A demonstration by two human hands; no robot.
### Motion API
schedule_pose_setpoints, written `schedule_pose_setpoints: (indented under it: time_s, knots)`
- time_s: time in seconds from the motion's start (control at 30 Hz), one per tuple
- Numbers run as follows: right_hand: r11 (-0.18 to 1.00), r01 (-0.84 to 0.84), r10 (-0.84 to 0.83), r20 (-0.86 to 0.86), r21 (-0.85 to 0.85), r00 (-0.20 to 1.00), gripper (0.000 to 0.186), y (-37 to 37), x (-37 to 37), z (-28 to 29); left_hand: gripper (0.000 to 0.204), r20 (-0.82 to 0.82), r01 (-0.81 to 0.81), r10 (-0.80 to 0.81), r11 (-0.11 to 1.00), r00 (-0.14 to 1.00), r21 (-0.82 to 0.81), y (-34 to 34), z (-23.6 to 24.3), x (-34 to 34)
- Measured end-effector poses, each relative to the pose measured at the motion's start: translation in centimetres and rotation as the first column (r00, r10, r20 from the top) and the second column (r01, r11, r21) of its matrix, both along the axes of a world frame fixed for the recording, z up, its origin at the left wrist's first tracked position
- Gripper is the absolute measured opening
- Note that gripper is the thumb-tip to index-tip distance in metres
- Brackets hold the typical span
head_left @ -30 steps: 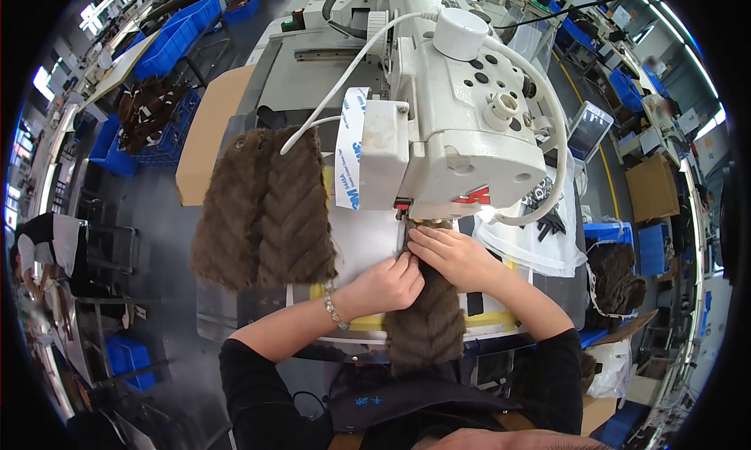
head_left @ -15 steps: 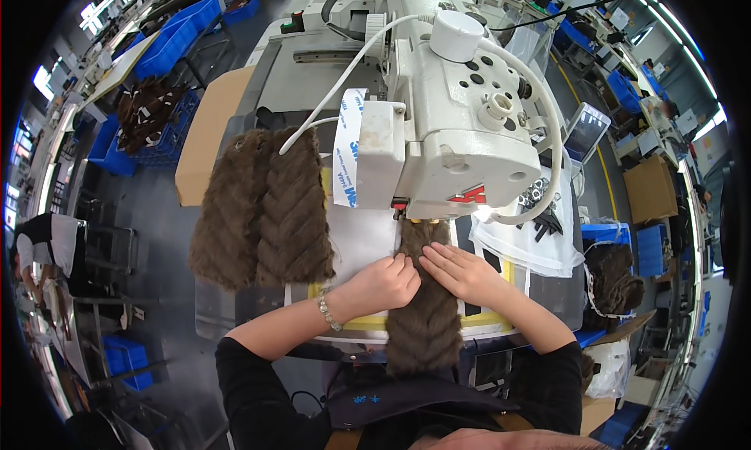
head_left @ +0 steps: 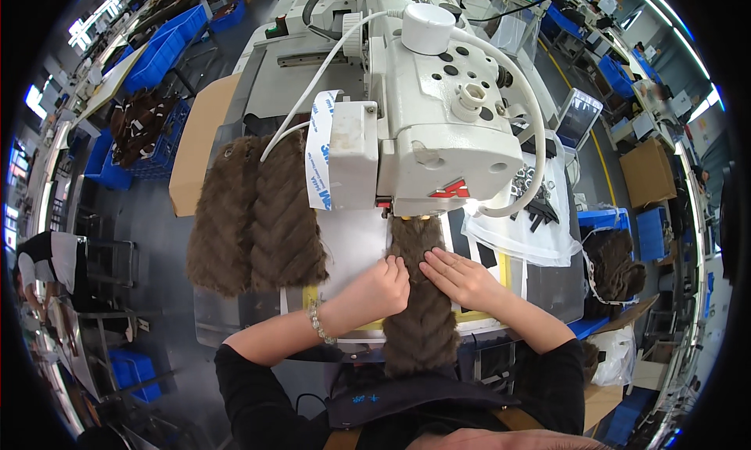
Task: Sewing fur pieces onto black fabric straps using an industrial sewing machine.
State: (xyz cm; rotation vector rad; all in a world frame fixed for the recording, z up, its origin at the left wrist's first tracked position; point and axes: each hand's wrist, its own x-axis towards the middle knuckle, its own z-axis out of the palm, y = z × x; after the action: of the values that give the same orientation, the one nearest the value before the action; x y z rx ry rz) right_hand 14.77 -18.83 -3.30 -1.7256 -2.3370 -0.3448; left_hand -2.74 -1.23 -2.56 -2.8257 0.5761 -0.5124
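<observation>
A long brown fur strip (head_left: 422, 333) runs from under the head of a white sewing machine (head_left: 450, 149) toward me, its near end hanging over the table's front edge. My left hand (head_left: 383, 284) is closed at the strip's left edge, fingers curled and pinching the fur. Flat on the right side of the same strip lies my right hand (head_left: 463, 279), its fingers stretched out and close together. The needle area is hidden behind the machine head.
Two brown fur pieces (head_left: 258, 215) lie side by side at the table's left. On the right, a clear plastic bag (head_left: 520, 243) holds small dark and metal parts. Farther right, more brown fur (head_left: 614, 274) sits by a blue bin. A person (head_left: 47, 266) works at the far left.
The view has shifted a little, so the machine appears farther left. My hands are slightly farther apart on the strip, with the same hold.
</observation>
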Motion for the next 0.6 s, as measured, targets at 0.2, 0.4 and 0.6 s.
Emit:
schedule_pose_setpoints:
  time_s: [0.2, 0.4, 0.6]
  knots:
    - [1.000, 0.000, 0.000, -0.016, 0.012, 1.000, 0.044, -0.1, -0.1, 1.0, 0.028, -0.034, -0.059, 0.062, 0.995, 0.997, 0.084, -0.7, 0.1, -0.3]
    - [0.997, -0.060, 0.059, 0.027, 0.038, 0.998, 0.041, -0.6, 0.3, 1.1, 0.027, -0.036, -0.033, 0.036, 0.997, 0.999, 0.063, -0.8, 0.4, -0.1]
    - [0.999, -0.054, 0.054, -0.026, -0.002, 0.998, 0.041, -0.8, 0.3, 0.9, 0.036, -0.065, -0.081, 0.079, 0.996, 0.995, -0.030, -1.4, 0.3, 0.0]
